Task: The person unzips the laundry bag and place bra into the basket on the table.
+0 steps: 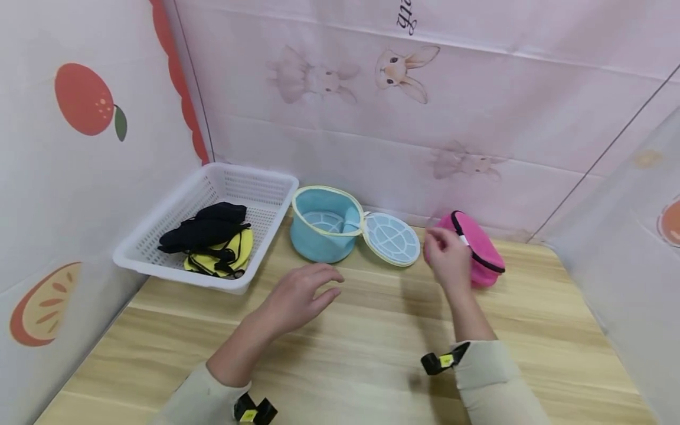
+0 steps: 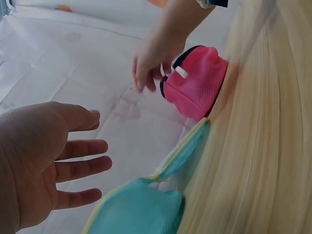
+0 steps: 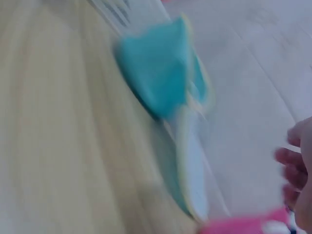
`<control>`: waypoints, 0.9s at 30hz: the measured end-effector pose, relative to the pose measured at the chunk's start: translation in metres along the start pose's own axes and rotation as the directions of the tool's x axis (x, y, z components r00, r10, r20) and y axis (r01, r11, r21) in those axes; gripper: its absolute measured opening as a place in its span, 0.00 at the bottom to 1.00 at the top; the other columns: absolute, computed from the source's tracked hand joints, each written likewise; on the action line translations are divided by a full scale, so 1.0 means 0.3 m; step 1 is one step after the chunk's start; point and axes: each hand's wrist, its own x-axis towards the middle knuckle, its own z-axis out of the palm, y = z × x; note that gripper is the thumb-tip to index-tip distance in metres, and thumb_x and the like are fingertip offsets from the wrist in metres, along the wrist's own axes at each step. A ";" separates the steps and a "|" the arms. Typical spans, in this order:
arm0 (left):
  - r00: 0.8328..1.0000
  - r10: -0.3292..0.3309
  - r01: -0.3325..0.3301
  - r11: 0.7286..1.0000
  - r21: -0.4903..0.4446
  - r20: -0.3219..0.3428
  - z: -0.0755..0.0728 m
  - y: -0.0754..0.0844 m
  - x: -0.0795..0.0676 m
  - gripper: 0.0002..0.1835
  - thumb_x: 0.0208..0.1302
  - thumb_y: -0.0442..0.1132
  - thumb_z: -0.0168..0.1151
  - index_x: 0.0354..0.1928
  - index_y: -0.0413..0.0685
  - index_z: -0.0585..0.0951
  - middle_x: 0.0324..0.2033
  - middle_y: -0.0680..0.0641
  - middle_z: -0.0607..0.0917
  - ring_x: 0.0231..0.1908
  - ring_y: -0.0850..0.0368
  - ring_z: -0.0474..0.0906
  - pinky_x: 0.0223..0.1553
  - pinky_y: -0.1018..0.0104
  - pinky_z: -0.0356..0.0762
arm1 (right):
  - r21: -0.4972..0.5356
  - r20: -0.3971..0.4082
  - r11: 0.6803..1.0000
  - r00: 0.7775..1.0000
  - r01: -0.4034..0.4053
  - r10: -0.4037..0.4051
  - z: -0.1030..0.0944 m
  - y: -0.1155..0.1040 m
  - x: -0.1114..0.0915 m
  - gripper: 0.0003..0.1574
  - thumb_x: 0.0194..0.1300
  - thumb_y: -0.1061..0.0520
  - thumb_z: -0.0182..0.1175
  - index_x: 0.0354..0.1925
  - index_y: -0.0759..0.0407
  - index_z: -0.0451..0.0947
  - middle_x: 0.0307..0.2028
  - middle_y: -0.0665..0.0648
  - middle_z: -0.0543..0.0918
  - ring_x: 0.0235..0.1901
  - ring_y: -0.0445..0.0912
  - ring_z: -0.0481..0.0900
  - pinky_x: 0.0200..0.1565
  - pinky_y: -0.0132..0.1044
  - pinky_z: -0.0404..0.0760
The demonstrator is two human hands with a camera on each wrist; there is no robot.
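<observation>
My left hand [image 1: 300,298] hovers over the table in front of a round turquoise mesh bag [image 1: 321,242], its fingers parted and holding nothing. The bag stands with its yellow-edged lid [image 1: 393,238] folded out to the right. At the right, a pink pouch [image 1: 486,251] with a black zipper edge and a white tab [image 2: 180,71] rests near the back wall. My right hand [image 1: 448,257] overlaps the pouch in the head view, fingers loosely bent and nothing between them. The right wrist view is blurred, with that hand [image 3: 297,170] at its right edge.
A white plastic basket [image 1: 124,258] stands at the left, with black fabric items [image 1: 207,227] and a yellow item with black trim [image 1: 244,248] inside. Patterned cloth walls [image 1: 340,141] enclose the wooden table [image 1: 361,354] at the back and both sides.
</observation>
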 end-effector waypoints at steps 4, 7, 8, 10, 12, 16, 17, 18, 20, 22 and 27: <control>1.000 -0.001 0.001 1.000 -0.013 0.015 0.011 0.023 0.016 0.10 0.61 0.43 0.64 0.44 0.56 0.82 0.45 0.57 0.83 0.48 0.63 0.78 0.48 0.66 0.77 | -0.232 -0.119 0.969 0.987 0.082 -0.112 -0.132 0.085 0.018 0.25 0.52 0.58 0.67 0.50 0.60 0.79 0.44 0.63 0.77 0.47 0.57 0.69 0.47 0.50 0.65; 1.000 -0.014 0.014 1.000 -0.025 0.019 0.016 0.039 0.025 0.10 0.61 0.43 0.63 0.45 0.56 0.82 0.45 0.58 0.83 0.49 0.65 0.78 0.48 0.67 0.77 | -0.354 0.020 0.934 0.999 0.054 -0.051 -0.192 0.150 0.016 0.43 0.46 0.57 0.71 0.62 0.55 0.70 0.56 0.65 0.70 0.57 0.62 0.62 0.52 0.60 0.60; 1.000 -0.020 0.021 0.999 -0.032 0.019 0.017 0.044 0.028 0.10 0.61 0.43 0.63 0.45 0.56 0.82 0.45 0.58 0.83 0.48 0.65 0.78 0.48 0.67 0.77 | -0.377 0.074 0.925 0.997 0.051 -0.024 -0.204 0.172 0.014 0.48 0.45 0.57 0.72 0.65 0.53 0.66 0.59 0.66 0.68 0.58 0.64 0.61 0.54 0.62 0.59; 0.999 -0.037 0.038 0.998 -0.046 0.020 0.020 0.055 0.033 0.10 0.62 0.44 0.62 0.45 0.57 0.82 0.45 0.59 0.83 0.48 0.66 0.78 0.48 0.67 0.77 | -0.410 0.151 0.911 0.988 0.042 0.022 -0.220 0.212 0.008 0.54 0.45 0.59 0.71 0.69 0.53 0.60 0.64 0.67 0.65 0.61 0.67 0.60 0.56 0.64 0.58; 0.998 -0.053 0.055 0.997 -0.062 0.024 0.024 0.066 0.036 0.10 0.63 0.45 0.61 0.46 0.57 0.82 0.45 0.59 0.83 0.48 0.66 0.78 0.47 0.67 0.77 | -0.402 0.169 0.916 0.984 0.009 0.064 -0.234 0.244 -0.003 0.51 0.49 0.62 0.68 0.70 0.52 0.59 0.66 0.67 0.63 0.62 0.68 0.60 0.60 0.64 0.57; 0.996 -0.078 0.081 0.992 -0.100 0.042 0.042 0.082 0.039 0.11 0.64 0.47 0.60 0.47 0.58 0.81 0.46 0.60 0.83 0.47 0.65 0.79 0.46 0.67 0.78 | -0.312 0.054 0.939 0.984 -0.143 0.168 -0.257 0.288 -0.037 0.35 0.62 0.61 0.59 0.66 0.46 0.65 0.66 0.59 0.66 0.65 0.60 0.63 0.65 0.55 0.59; 0.995 -0.084 0.089 0.990 -0.109 0.046 0.046 0.085 0.041 0.11 0.64 0.47 0.60 0.47 0.58 0.81 0.46 0.59 0.83 0.46 0.64 0.79 0.46 0.67 0.78 | -0.283 0.019 0.942 0.981 -0.182 0.195 -0.263 0.293 -0.046 0.31 0.65 0.59 0.57 0.65 0.44 0.67 0.66 0.56 0.67 0.65 0.58 0.63 0.65 0.53 0.60; 0.995 -0.092 0.097 0.989 -0.114 0.048 0.050 0.088 0.041 0.11 0.64 0.47 0.60 0.47 0.58 0.81 0.46 0.59 0.83 0.47 0.64 0.79 0.46 0.67 0.78 | -0.255 -0.010 0.942 0.975 -0.218 0.222 -0.269 0.296 -0.054 0.29 0.66 0.58 0.55 0.64 0.42 0.68 0.66 0.54 0.68 0.65 0.56 0.64 0.65 0.52 0.61; 0.992 -0.112 0.118 0.986 -0.116 0.050 0.056 0.091 0.042 0.11 0.64 0.47 0.60 0.47 0.59 0.81 0.47 0.60 0.83 0.48 0.64 0.79 0.47 0.67 0.77 | -0.217 -0.037 0.940 0.965 -0.262 0.260 -0.278 0.297 -0.070 0.27 0.67 0.57 0.53 0.63 0.39 0.69 0.65 0.50 0.68 0.66 0.54 0.64 0.66 0.50 0.61; 0.990 -0.129 0.134 0.984 -0.118 0.052 0.059 0.092 0.043 0.11 0.64 0.46 0.60 0.47 0.59 0.82 0.46 0.60 0.83 0.48 0.64 0.79 0.48 0.66 0.77 | -0.188 -0.046 0.937 0.956 -0.294 0.291 -0.284 0.288 -0.088 0.27 0.67 0.57 0.53 0.62 0.38 0.70 0.64 0.49 0.69 0.65 0.54 0.65 0.66 0.49 0.62; 0.990 -0.126 0.133 0.983 -0.129 0.061 0.064 0.097 0.052 0.11 0.64 0.46 0.60 0.46 0.56 0.82 0.44 0.59 0.84 0.46 0.63 0.80 0.47 0.66 0.78 | -0.107 -0.035 0.931 0.937 -0.350 0.348 -0.294 0.237 -0.140 0.25 0.64 0.58 0.57 0.59 0.43 0.74 0.63 0.51 0.72 0.65 0.51 0.65 0.67 0.45 0.61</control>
